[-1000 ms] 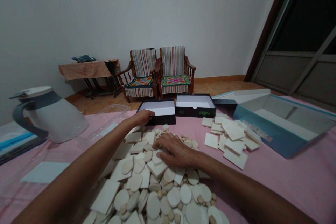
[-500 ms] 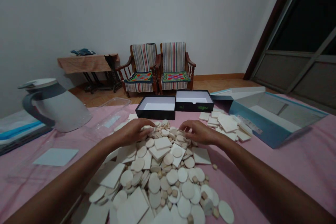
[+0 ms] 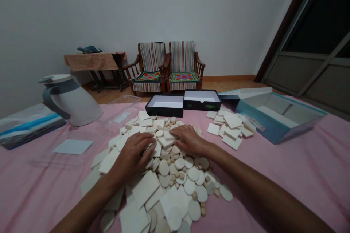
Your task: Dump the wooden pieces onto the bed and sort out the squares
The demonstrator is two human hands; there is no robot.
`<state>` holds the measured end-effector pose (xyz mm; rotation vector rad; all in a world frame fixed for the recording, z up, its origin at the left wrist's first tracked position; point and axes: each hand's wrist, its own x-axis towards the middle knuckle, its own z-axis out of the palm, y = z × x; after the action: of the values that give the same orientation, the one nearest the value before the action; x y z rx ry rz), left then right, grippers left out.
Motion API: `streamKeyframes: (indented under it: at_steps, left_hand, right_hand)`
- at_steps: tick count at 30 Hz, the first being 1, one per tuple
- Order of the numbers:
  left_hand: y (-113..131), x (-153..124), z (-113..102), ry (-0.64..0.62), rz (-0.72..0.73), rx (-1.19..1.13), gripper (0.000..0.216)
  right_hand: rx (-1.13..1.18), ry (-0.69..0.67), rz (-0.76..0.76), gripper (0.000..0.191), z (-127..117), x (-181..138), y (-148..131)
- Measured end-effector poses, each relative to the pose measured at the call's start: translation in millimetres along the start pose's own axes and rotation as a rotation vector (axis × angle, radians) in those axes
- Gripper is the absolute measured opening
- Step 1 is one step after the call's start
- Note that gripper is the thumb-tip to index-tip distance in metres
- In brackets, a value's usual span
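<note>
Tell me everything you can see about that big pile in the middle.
The big pile is a loose, low heap of pale, wood-looking pieces: flat squared sheets, round discs and small tan chunks. They lie jumbled at mixed angles, many overlapping, spread over the pink cloth. The person's left grip and right grip lie over it, seemingly touching pieces.

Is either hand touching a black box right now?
No, the left hand and right hand are both at the large pile of pale pieces, short of the black boxes.
</note>
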<state>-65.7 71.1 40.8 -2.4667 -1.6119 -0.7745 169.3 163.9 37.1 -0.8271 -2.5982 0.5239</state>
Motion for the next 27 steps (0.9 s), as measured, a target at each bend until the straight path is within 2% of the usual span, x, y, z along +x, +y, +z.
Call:
streamKeyframes:
  at_steps: [6, 10, 14, 19, 23, 27]
  left_hand:
    - [1, -8, 9, 0.058, 0.020, 0.043, 0.020]
    - [-1, -8, 11, 0.088, 0.042, 0.038, 0.018]
    - [-3, -9, 13, 0.122, 0.078, 0.051, 0.015]
    - [-4, -11, 12, 0.167, 0.109, 0.061, 0.014]
    - [-4, -12, 12, 0.152, 0.100, 0.062, 0.014]
    - [-6, -14, 14, 0.140, 0.084, 0.056, 0.014]
  right_hand:
    - [-0.174, 0.051, 0.080, 0.020, 13, 2, -6]
    - [-0.140, 0.115, 0.114, 0.021, 20, 5, -5]
    - [-0.062, 0.077, 0.174, 0.029, 24, 12, -4]
    - [-0.068, 0.133, 0.246, 0.020, 29, 20, -5]
    - [-0.028, 0.340, 0.280, 0.023, 14, 14, 2]
    - [-0.085, 0.501, 0.375, 0.029, -26, -13, 34]
